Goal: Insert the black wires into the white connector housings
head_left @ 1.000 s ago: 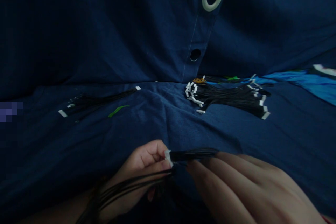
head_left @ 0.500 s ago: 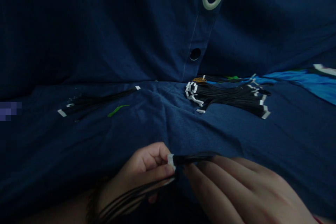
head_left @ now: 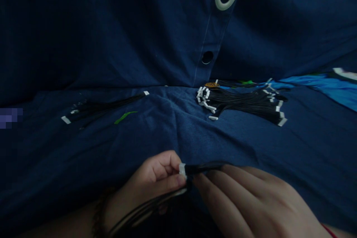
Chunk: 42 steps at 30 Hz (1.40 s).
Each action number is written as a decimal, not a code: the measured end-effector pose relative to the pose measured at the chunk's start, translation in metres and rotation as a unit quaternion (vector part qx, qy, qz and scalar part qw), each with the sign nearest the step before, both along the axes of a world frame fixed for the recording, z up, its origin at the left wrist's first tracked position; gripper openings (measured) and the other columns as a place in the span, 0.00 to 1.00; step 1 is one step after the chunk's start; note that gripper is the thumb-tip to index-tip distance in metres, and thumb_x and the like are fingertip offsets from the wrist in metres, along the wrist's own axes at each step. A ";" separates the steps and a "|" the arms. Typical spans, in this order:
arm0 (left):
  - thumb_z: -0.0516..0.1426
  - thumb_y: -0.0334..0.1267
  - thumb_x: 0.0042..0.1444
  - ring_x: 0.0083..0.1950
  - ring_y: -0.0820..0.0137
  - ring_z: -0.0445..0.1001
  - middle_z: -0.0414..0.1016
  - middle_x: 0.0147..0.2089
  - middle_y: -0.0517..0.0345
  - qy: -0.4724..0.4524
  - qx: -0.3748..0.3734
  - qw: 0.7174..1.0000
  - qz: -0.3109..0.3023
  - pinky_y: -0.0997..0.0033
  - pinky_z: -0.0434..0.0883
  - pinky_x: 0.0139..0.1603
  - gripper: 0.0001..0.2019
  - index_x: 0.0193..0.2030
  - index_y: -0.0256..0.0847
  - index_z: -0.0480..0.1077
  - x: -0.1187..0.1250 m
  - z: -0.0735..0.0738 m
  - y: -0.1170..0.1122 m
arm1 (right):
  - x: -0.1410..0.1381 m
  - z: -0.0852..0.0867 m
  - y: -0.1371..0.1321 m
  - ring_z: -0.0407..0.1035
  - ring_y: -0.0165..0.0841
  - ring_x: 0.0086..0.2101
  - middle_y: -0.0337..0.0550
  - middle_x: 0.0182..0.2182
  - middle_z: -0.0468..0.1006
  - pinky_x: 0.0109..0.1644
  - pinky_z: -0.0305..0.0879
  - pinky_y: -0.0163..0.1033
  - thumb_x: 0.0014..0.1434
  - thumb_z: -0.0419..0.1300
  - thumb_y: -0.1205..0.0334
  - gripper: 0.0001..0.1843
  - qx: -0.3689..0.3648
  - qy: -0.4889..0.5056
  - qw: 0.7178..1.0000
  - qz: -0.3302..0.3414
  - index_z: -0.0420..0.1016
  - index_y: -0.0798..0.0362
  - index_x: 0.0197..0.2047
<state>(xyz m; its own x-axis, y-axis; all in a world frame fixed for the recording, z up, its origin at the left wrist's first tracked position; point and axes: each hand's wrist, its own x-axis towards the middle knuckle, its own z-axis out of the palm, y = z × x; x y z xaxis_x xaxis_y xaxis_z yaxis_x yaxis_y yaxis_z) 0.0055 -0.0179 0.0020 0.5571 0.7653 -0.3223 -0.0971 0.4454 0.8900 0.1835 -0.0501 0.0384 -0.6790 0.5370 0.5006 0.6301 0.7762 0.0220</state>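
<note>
Between its thumb and bent fingers, my left hand (head_left: 158,176) pinches a white connector (head_left: 182,169) at the end of a bundle of black wires (head_left: 196,169). My right hand (head_left: 251,193) is closed on those wires just to the right of the connector, its back facing up. Its thumb and fingertips are mostly hidden. More black wires (head_left: 145,206) loop below my left thumb and run down past the wrist, with a pale end near the thumb tip. The space beneath both hands is too dark to make out.
Dark blue cloth (head_left: 167,134) lies under everything. A large pile of black wires with white connectors (head_left: 242,102) is at right, beside orange rubber bands (head_left: 212,85). A smaller wire bundle (head_left: 111,104) and a green strip (head_left: 124,118) lie at left.
Both hands stay in nearly the same place. My right hand has shifted slightly left along the wires; the connector remains in my left hand.
</note>
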 end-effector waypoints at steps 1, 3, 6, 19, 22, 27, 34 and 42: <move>0.61 0.48 0.44 0.15 0.83 0.52 0.59 0.17 0.69 0.002 0.001 1.000 0.001 0.86 0.52 0.13 0.16 0.27 0.39 0.62 0.000 0.000 0.000 | 0.001 0.001 0.000 0.67 0.31 0.21 0.39 0.19 0.72 0.22 0.63 0.34 0.55 0.44 0.75 0.16 -0.037 0.015 0.999 -0.012 0.68 0.54 0.25; 0.60 0.47 0.45 0.15 0.83 0.52 0.59 0.18 0.69 0.006 0.001 1.000 0.003 0.85 0.51 0.13 0.15 0.27 0.39 0.61 0.001 -0.002 0.001 | 0.004 0.003 0.001 0.66 0.28 0.19 0.35 0.19 0.70 0.20 0.61 0.31 0.55 0.48 0.73 0.11 -0.142 0.075 0.985 -0.063 0.67 0.52 0.28; 0.59 0.46 0.47 0.16 0.82 0.53 0.60 0.19 0.68 0.016 0.015 0.999 0.028 0.84 0.52 0.14 0.14 0.28 0.39 0.61 0.001 -0.005 0.004 | 0.014 0.007 -0.001 0.68 0.24 0.20 0.31 0.22 0.71 0.18 0.60 0.24 0.55 0.55 0.66 0.03 -0.314 0.226 0.920 -0.057 0.66 0.49 0.35; 0.56 0.35 0.48 0.18 0.80 0.55 0.58 0.20 0.68 0.037 0.051 0.987 0.148 0.80 0.53 0.17 0.06 0.27 0.40 0.60 0.001 -0.004 0.010 | 0.018 0.025 0.015 0.71 0.30 0.36 0.41 0.35 0.75 0.40 0.68 0.32 0.50 0.62 0.61 0.10 -0.653 0.499 0.569 -0.026 0.73 0.50 0.38; 0.56 0.32 0.47 0.20 0.80 0.57 0.58 0.20 0.68 0.009 0.030 0.984 0.174 0.81 0.56 0.18 0.07 0.25 0.40 0.60 0.001 -0.004 0.010 | 0.023 0.021 0.012 0.70 0.26 0.34 0.38 0.34 0.74 0.38 0.67 0.28 0.50 0.60 0.66 0.14 -0.604 0.432 0.669 -0.035 0.69 0.47 0.41; 0.56 0.29 0.47 0.23 0.79 0.60 0.60 0.23 0.66 -0.010 -0.012 0.982 0.186 0.82 0.60 0.22 0.05 0.26 0.39 0.62 0.002 -0.001 0.010 | 0.031 -0.009 -0.013 0.64 0.30 0.46 0.36 0.42 0.67 0.49 0.63 0.32 0.45 0.58 0.75 0.36 -0.387 0.262 0.882 -0.062 0.52 0.38 0.54; 0.57 0.30 0.47 0.23 0.79 0.60 0.61 0.23 0.66 -0.021 0.013 0.986 0.163 0.82 0.60 0.21 0.05 0.28 0.40 0.62 0.002 -0.004 0.009 | 0.026 -0.030 -0.026 0.67 0.32 0.39 0.42 0.38 0.66 0.46 0.67 0.36 0.49 0.57 0.70 0.33 -0.188 0.134 0.965 -0.128 0.50 0.48 0.56; 0.57 0.34 0.48 0.18 0.81 0.55 0.59 0.22 0.67 0.015 0.056 0.992 0.115 0.82 0.54 0.16 0.06 0.28 0.40 0.61 0.002 -0.008 0.004 | 0.029 -0.031 -0.026 0.66 0.24 0.22 0.32 0.23 0.67 0.28 0.64 0.25 0.53 0.53 0.70 0.19 -0.172 0.204 0.952 -0.150 0.57 0.48 0.49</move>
